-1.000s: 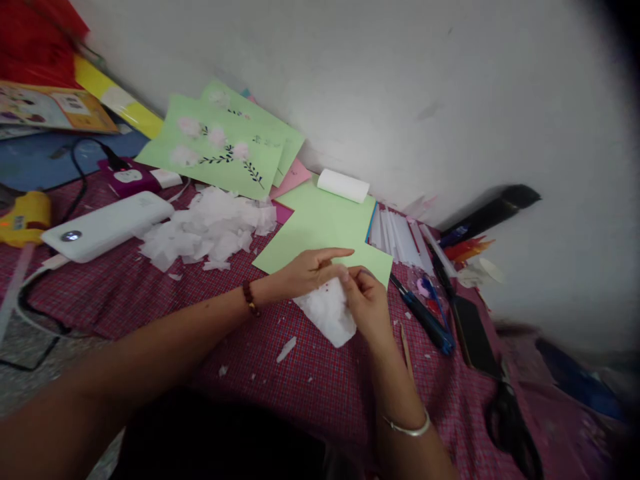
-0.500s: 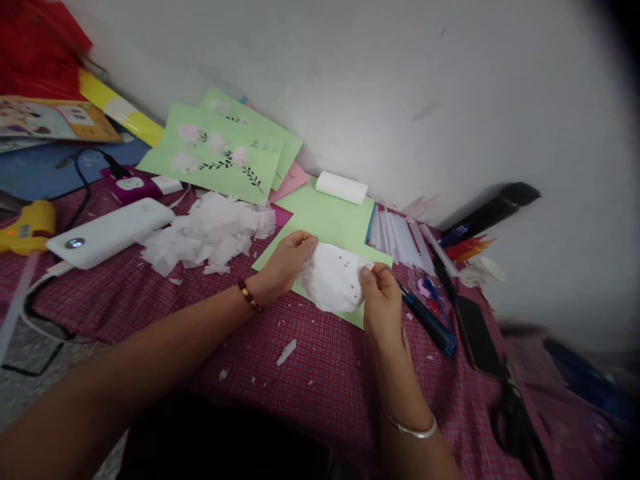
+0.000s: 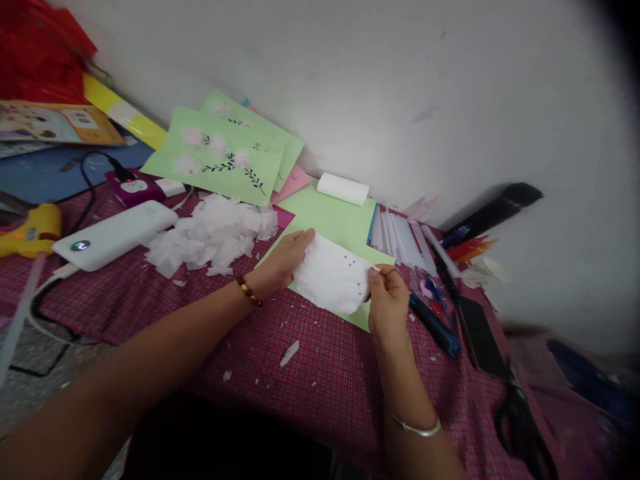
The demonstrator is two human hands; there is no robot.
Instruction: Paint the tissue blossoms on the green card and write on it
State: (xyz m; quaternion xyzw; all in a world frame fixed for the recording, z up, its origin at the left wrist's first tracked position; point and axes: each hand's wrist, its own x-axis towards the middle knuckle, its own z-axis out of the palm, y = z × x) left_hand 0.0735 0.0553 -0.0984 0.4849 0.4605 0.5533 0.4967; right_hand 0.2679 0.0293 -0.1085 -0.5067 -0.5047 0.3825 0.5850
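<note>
Between my two hands is a white sheet of thin, tissue-like paper [image 3: 330,277] with a ragged lower edge and small dark red spots near its right side. My left hand [image 3: 289,259] grips its left edge, thumb on top. My right hand [image 3: 387,290] pinches the upper right corner, fingers curled. Beneath the sheet lies light green paper [image 3: 327,217] on the red checked cloth [image 3: 300,413]. A heap of torn white tissue pieces [image 3: 215,230] sits left of my left hand. Beyond my right hand lies a blue-handled tool [image 3: 435,323].
At left are a white power bank [image 3: 117,233] and a yellow glue gun [image 3: 37,230]. Green cards with pink flowers [image 3: 220,157] lean at the wall, near a white paper roll [image 3: 343,189]. Clear sticks [image 3: 400,237], a phone [image 3: 480,333] and black scissors [image 3: 523,427] lie to the right.
The white sheet is spread flatter and wider, its left part smoother. My right hand has shifted slightly right, while my left hand remains on the left edge. The view has moved slightly.
</note>
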